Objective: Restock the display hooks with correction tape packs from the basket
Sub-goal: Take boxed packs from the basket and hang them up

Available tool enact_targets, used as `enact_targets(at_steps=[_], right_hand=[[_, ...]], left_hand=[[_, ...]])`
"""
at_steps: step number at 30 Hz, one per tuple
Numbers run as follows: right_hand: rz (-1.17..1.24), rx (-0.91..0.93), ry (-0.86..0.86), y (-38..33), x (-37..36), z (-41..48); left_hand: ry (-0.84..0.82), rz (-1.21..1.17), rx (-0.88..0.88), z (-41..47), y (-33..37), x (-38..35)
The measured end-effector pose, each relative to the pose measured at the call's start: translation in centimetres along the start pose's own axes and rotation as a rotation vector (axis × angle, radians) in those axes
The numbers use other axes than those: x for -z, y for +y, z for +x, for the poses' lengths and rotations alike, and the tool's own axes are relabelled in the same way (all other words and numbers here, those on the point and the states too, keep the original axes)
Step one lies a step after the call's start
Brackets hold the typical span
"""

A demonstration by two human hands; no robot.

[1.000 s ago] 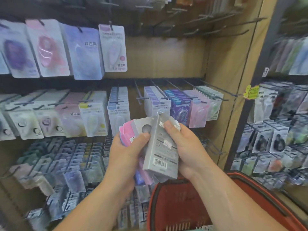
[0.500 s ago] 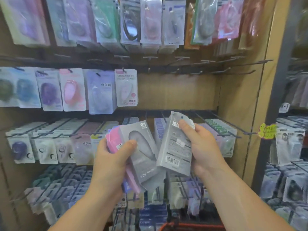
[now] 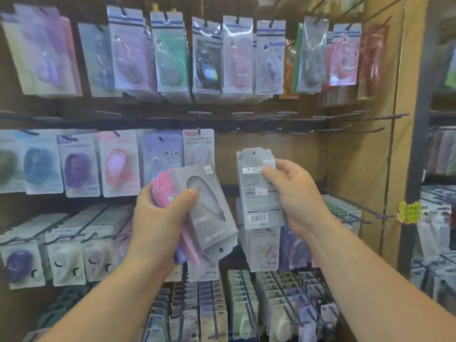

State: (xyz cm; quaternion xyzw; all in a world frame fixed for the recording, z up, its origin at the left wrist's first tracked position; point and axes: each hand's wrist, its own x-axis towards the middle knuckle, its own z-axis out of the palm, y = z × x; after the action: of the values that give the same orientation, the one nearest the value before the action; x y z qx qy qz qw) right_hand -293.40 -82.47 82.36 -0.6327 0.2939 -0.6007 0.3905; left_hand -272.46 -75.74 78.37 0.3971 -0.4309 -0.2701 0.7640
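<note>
Hands apart: right hand pinches one grey correction tape pack upright, hang-hole up, below the bare hooks. Left hand grips a fanned stack (grey in front, pink behind). Risk: the loose fan slides out w/ any tilt, or the hole misses the hook tip & the pack drops. Basket not in view.

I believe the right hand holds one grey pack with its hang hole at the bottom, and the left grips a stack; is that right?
Not quite: the head view shows the grey pack in the right hand with its hang hole at the top. The left hand does grip a stack.
</note>
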Motion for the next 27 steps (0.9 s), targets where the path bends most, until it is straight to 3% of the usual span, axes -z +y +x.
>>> enact_targets(at_steps=[3, 6, 12, 19, 23, 27], right_hand=[[-0.011, 0.078, 0.132, 0.1, -1.6, -0.2], [-0.014, 0.124, 0.145, 0.1, -3.3, -0.8], [0.173, -0.082, -0.042, 0.3, -3.4, -1.7], [0.335, -0.085, -0.231, 0.8, -0.5, -0.9], [0.245, -0.129, -0.359, 1.4, -0.4, -0.4], [0.132, -0.140, -0.310, 1.4, -0.2, 0.7]], left_hand=[[-0.002, 0.056, -0.018, 0.6, -0.4, -0.3], [-0.004, 0.075, -0.008, 1.1, -0.7, -1.3], [-0.005, 0.046, 0.001, 1.7, -0.7, -3.1], [-0.077, -0.023, -0.006, 1.6, 0.2, -4.3], [-0.092, -0.028, -0.010, 1.9, 0.2, -4.3], [-0.057, -0.025, -0.009, 2.4, 0.0, -3.5]])
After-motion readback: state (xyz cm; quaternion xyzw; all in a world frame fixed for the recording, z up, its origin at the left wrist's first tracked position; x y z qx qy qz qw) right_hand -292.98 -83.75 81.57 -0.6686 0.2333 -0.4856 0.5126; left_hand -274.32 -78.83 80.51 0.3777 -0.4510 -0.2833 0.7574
